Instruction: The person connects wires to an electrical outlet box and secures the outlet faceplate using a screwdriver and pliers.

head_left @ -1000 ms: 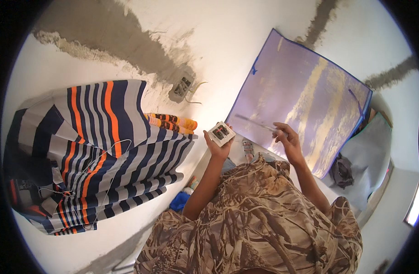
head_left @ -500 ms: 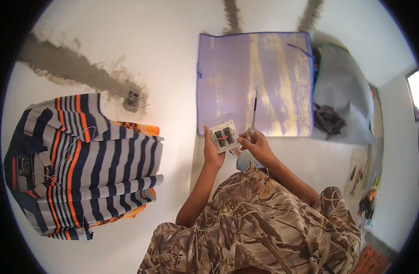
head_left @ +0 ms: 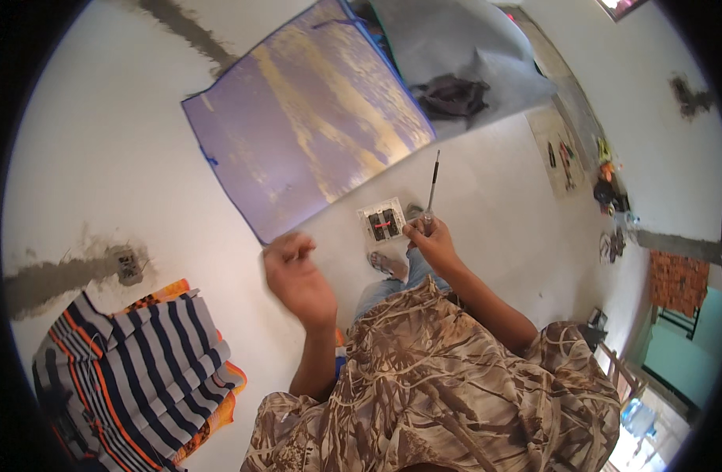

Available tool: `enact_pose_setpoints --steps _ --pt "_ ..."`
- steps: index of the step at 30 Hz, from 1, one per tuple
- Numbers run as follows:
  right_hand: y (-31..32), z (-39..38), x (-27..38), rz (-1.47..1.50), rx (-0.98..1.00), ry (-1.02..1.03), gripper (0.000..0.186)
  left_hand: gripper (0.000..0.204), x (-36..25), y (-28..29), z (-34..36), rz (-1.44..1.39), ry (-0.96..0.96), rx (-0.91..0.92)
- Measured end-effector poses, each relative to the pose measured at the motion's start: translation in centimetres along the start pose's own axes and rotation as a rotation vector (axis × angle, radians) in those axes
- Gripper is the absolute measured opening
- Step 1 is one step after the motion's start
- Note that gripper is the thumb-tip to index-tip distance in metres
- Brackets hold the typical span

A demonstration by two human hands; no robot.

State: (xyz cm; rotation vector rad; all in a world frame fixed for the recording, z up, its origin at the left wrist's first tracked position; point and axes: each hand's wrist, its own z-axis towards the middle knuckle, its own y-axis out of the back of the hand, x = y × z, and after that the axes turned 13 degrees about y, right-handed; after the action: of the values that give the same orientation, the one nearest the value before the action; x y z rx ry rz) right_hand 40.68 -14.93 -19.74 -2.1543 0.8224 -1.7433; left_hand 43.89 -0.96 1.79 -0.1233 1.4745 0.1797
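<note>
My right hand (head_left: 437,245) grips a thin screwdriver (head_left: 434,182) by its clear handle, its dark shaft pointing up. The same hand pinches the right edge of a square white double switch or socket plate (head_left: 382,223); its back faces me, with black modules and a short red wire across them. To the left, my left hand (head_left: 302,285) is off the plate, raised near the lower corner of a purple mat. Its fingers are loosely bent and slightly blurred, with nothing visible in them.
The worn purple mat (head_left: 258,141) hangs or stands ahead, beside a grey sheet (head_left: 494,71). A recessed wall box (head_left: 127,266) sits at left in rough plaster, above a striped shirt (head_left: 164,346). Tools (head_left: 565,161) lie on the floor at right.
My left hand has let go of the plate and moved left. The right hand still holds screwdriver and plate. The view has turned rightward, bringing a doorway into sight at lower right.
</note>
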Motion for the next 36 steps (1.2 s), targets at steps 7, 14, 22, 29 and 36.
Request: enact_pose_setpoints --steps 7,14,22,29,36 --pt "2.6 0.8 -5.7 -0.075 -0.149 -0.094 0.027 0.016 -12.8 -10.2 -4.3 -0.671 -0.592 0.454" --pt "2.9 -0.4 -3.5 -0.067 -0.087 -0.043 0.028 0.042 -5.0 -6.5 -2.3 -0.044 -0.178 0.334" --pt "2.6 0.5 4.6 -0.215 0.337 0.073 0.031 0.081 6.3 -1.2 1.0 1.102 0.059 0.666" --pt "0.7 1.0 7.5 0.040 0.328 -0.037 0.021 0.085 6.4 -0.2 -0.7 0.539 0.474 0.559" --pt "-2.5 -0.9 10.5 -0.199 0.412 0.109 0.029 0.084 5.7 0.2 -2.0 0.414 0.375 0.309"
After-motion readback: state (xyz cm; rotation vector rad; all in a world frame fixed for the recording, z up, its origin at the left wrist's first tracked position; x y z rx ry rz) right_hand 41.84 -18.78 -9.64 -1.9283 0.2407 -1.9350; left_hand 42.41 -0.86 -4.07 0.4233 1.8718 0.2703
